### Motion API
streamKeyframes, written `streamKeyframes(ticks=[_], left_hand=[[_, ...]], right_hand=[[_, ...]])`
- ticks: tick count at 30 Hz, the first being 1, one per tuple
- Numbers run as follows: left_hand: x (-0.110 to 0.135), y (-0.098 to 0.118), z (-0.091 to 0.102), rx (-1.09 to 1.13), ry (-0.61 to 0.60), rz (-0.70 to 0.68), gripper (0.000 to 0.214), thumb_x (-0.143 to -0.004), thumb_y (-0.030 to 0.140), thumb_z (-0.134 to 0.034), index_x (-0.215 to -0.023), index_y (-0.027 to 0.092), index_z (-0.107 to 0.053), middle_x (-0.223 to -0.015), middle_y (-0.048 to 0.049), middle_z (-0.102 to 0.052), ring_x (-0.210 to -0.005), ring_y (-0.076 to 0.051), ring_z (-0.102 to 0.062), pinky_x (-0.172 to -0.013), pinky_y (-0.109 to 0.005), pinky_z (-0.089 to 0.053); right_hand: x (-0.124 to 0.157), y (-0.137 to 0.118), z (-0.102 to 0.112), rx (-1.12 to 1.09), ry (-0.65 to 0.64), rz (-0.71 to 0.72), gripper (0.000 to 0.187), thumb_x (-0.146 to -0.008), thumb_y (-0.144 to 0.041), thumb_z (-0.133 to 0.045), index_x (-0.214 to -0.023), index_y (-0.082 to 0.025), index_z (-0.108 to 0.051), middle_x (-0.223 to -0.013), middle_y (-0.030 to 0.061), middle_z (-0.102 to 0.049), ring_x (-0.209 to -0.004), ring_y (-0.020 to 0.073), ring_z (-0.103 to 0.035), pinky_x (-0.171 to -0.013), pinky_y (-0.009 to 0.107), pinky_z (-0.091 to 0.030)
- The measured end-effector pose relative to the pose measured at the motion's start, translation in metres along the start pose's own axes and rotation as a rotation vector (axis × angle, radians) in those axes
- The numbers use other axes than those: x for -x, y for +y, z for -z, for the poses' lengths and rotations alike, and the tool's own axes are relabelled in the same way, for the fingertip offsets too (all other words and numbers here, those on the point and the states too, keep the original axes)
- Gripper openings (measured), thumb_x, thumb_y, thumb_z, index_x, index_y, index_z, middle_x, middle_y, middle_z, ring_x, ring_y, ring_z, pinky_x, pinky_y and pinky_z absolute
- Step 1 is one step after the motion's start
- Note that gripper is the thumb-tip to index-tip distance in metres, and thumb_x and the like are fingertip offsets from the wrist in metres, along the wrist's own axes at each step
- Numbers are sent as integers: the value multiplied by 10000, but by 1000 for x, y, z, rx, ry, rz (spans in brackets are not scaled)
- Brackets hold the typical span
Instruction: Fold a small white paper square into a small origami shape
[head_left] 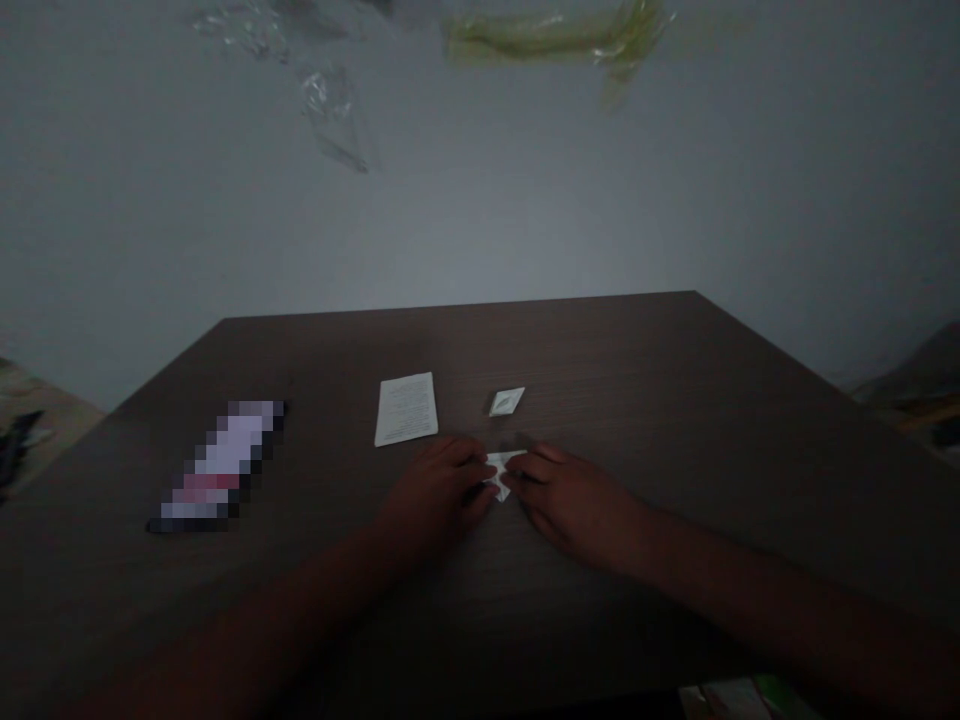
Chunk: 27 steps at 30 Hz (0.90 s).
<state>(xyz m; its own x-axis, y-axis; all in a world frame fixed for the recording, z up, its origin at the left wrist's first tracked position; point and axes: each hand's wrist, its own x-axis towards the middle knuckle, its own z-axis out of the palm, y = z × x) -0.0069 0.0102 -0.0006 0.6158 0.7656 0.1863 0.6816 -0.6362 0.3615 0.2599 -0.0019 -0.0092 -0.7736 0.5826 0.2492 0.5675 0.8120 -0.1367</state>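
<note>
A small white piece of folded paper [500,487] lies on the dark table between my two hands, narrowing to a point on the side toward me. My left hand [442,490] has its fingers bent onto the paper's left side, thumb near the lower edge. From the other side, my right hand [574,500] presses its fingertips on the paper's right part. The fingers cover much of the paper. Just beyond the hands rests a separate folded paper piece [507,402], shaped like a slanted diamond. Left of it is a flat stack or sheet of printed paper [406,410].
The dark wood-grain table [600,350] reaches back to a pale wall [525,200]. A phone-like object [221,470], blurred by pixelation, lies at the left. Clear and yellow tape [555,38] clings to the wall. Blurred items are beyond both table sides.
</note>
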Motion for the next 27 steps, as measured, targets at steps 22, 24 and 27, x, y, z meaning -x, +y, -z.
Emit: streamKeyframes(ticks=[22,24,27], left_hand=[[-3,-5,-4,144,59,103,137,-1021,145,-830,-1119,229,-875,-1301,-94,-839,-1262,-312,-796,-1171,-483,-617],[-3,-5,-4,144,57,105,129,-1023,135,-830,-1113,220,-869,-1297,-96,-832,-1260,-312,-794,-1166,-493,-619],[-3,-3,-3,144,56,110,148,-1019,107,-831,-1114,216,-860,-1303,-88,-822,-1273,-308,-785,-1186,-512,-613]], right_hand=[[5,10,6,-183,-23,55,437,-1093,-40,-710,-1439,-255,-867,-1417,123,-873,-1386,299,-779,-1323,533,-560],[6,8,6,-156,-33,54,410,-1091,-43,-722,-1408,-248,-879,-1403,125,-872,-1406,301,-769,-1331,530,-554],[5,4,6,-126,-44,36,417,-1083,-46,-737,-1427,-233,-883,-1402,145,-860,-1399,317,-763,-1280,515,-593]])
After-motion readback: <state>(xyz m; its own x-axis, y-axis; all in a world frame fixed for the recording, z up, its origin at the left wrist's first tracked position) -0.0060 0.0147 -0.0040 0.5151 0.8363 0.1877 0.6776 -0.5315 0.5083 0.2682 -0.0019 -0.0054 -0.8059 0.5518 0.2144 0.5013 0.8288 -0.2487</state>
